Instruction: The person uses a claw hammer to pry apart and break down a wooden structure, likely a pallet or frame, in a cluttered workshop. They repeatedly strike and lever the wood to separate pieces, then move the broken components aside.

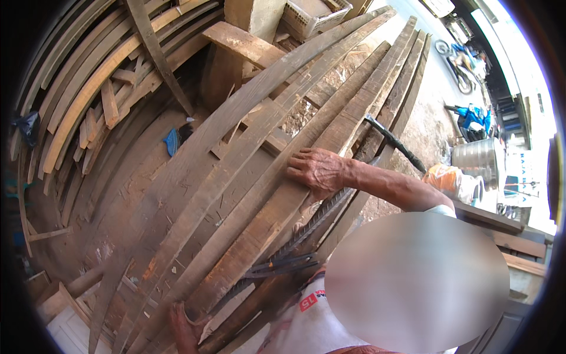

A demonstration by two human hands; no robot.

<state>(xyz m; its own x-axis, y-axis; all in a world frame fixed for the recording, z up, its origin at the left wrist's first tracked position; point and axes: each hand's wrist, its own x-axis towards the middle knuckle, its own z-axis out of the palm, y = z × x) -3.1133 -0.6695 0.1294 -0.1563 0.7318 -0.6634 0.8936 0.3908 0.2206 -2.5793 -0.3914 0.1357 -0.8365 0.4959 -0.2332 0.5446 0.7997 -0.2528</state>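
Several long, weathered wooden planks run from the lower left up to the top right. My right hand (pixel 318 171) is wrapped over one wide brown plank (pixel 259 236), with its fingers curled over the far edge. At the lower left, my left hand (pixel 187 327) is closed around that plank's near end, partly cut off by the frame. Beside the right forearm lies a tool with a black handle and a metal head (pixel 394 141). Under the right wrist, a dark ribbed metal bar (pixel 312 230) slants along the plank. Dark flat metal pieces (pixel 283 266) rest near my white shirt.
Curved boards (pixel 88 76) are stacked at the left with short offcuts among them. A white crate (pixel 312 17) stands at the top. On the right are a metal drum (pixel 476 162), an orange-and-white bag (pixel 445 177) and a blue motorbike (pixel 474 118). A blurred patch hides the lower right.
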